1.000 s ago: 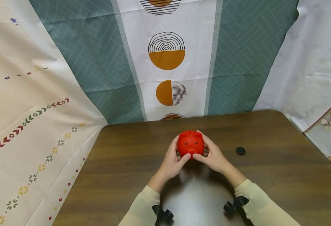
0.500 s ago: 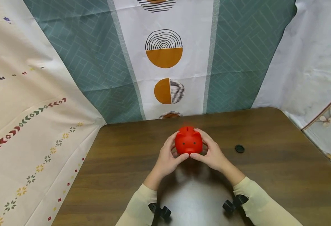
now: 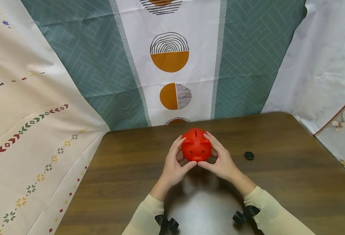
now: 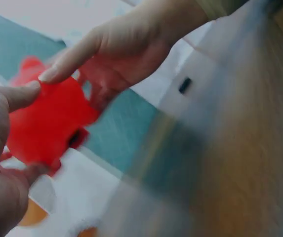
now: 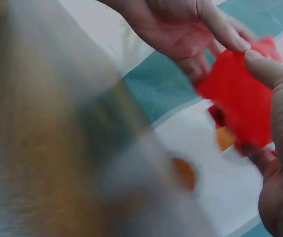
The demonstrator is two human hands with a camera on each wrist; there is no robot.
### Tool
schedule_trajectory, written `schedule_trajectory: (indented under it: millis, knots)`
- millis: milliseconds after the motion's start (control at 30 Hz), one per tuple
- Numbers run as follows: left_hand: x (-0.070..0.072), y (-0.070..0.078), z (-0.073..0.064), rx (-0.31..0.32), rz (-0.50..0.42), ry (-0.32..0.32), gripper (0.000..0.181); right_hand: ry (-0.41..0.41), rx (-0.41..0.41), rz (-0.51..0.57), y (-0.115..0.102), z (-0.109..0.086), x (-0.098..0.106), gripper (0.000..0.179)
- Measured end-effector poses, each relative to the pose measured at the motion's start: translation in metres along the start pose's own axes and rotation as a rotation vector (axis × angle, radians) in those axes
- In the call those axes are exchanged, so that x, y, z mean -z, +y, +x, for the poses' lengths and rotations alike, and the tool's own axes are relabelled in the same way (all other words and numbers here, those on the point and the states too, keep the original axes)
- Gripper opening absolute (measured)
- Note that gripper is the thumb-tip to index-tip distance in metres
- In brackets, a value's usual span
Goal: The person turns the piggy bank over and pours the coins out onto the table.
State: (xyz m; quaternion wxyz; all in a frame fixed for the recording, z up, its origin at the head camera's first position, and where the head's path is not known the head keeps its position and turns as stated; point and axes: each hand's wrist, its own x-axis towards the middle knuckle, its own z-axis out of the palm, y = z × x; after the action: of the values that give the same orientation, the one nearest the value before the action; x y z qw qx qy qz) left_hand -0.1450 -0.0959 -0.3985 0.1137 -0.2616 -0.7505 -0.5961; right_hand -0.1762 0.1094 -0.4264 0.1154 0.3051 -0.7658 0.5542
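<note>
A red piggy bank (image 3: 196, 145) is held between both hands over the table, its face toward me and tilted so the coin slot on its back shows. My left hand (image 3: 172, 166) grips its left side, thumb at the snout and fingers round behind. The right hand (image 3: 223, 163) mirrors this on the other side, and the two thumbs nearly meet. In the left wrist view the underside of the piggy bank (image 4: 50, 121) shows a dark opening. Right of the hands, a round black plug (image 3: 249, 155) lies on the table.
The brown wooden table (image 3: 125, 163) has its far edge against a green and white patterned cloth (image 3: 246, 65). A cream cloth (image 3: 43, 130) hangs at the left, a white one (image 3: 316, 71) at the right. Black wrist cameras (image 3: 167, 224) sit on both sleeves.
Both hands have tipped the piggy bank forward, so its face points lower and the slot on its back has come into fuller view. The black plug has stayed on the table.
</note>
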Motion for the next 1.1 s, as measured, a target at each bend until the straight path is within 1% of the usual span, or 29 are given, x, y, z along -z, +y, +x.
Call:
schedule_trajectory:
  millis: [33,67,100,133,267,300,400,533,567,600,633,700,733,767,800,833,867,933,967,1000,1033,1100]
  knots:
    - [0.000,0.004,0.001,-0.040,0.004,0.003,0.075,0.022,0.038,-0.020,0.000,0.001,0.001,0.090]
    - [0.000,0.006,0.002,-0.061,0.009,0.002,0.075,0.036,0.065,-0.045,0.001,0.002,0.002,0.091]
    - [0.000,0.008,0.002,-0.051,-0.001,-0.005,0.076,0.039,0.069,-0.045,0.000,0.002,0.003,0.091]
    - [0.000,0.008,0.003,-0.029,-0.014,-0.015,0.075,0.034,0.060,-0.039,-0.001,0.003,0.003,0.090]
    - [0.002,0.000,0.003,0.147,-0.058,-0.048,0.076,-0.027,-0.061,0.003,-0.009,0.002,0.000,0.083]
    - [0.002,-0.003,0.003,0.178,-0.075,-0.052,0.076,-0.033,-0.085,0.014,-0.012,0.002,-0.001,0.082]
    - [0.003,-0.010,0.003,0.225,-0.107,-0.050,0.077,-0.046,-0.133,0.030,-0.013,0.002,-0.003,0.081]
    - [0.003,-0.014,0.002,0.294,-0.105,-0.045,0.076,-0.088,-0.226,0.049,-0.012,0.003,-0.004,0.081]
    - [0.003,-0.015,0.001,0.284,-0.105,-0.039,0.076,-0.086,-0.225,0.043,-0.012,0.003,-0.004,0.081]
    - [0.003,-0.018,0.001,0.247,-0.088,-0.032,0.076,-0.070,-0.190,0.033,-0.011,0.002,-0.004,0.081]
    - [0.002,-0.021,0.001,0.194,-0.075,-0.026,0.076,-0.044,-0.130,0.014,-0.009,0.002,-0.005,0.083]
    - [0.001,-0.024,0.002,0.053,-0.062,-0.001,0.078,0.028,0.016,-0.021,-0.004,0.002,-0.005,0.086]
    - [0.000,-0.025,0.002,-0.007,-0.046,0.014,0.078,0.064,0.077,-0.038,-0.001,0.002,-0.005,0.087]
    - [0.000,-0.026,0.003,-0.040,-0.023,0.028,0.078,0.092,0.116,-0.049,0.003,0.002,-0.006,0.089]
    - [0.000,-0.026,0.004,-0.043,-0.016,0.035,0.078,0.102,0.126,-0.046,0.009,0.003,-0.007,0.089]
    - [0.000,-0.023,0.004,0.001,-0.027,0.037,0.078,0.091,0.095,-0.030,0.014,0.003,-0.008,0.090]
    - [0.000,-0.020,0.005,0.065,-0.030,0.038,0.077,0.070,0.037,-0.008,0.017,0.002,-0.009,0.088]
    - [0.000,-0.015,0.004,0.217,-0.033,0.028,0.076,0.027,-0.090,0.028,0.025,-0.001,-0.012,0.085]
    - [0.000,-0.013,0.003,0.281,-0.039,0.021,0.076,0.013,-0.139,0.045,0.028,-0.003,-0.014,0.083]
    - [0.000,-0.011,0.003,0.322,-0.047,0.015,0.076,0.004,-0.173,0.057,0.030,-0.004,-0.015,0.082]
    - [0.001,-0.008,0.002,0.354,-0.041,0.011,0.076,-0.001,-0.191,0.062,0.032,-0.005,-0.016,0.082]
    - [0.002,-0.006,0.002,0.361,-0.028,0.006,0.076,0.006,-0.197,0.071,0.033,-0.005,-0.018,0.083]
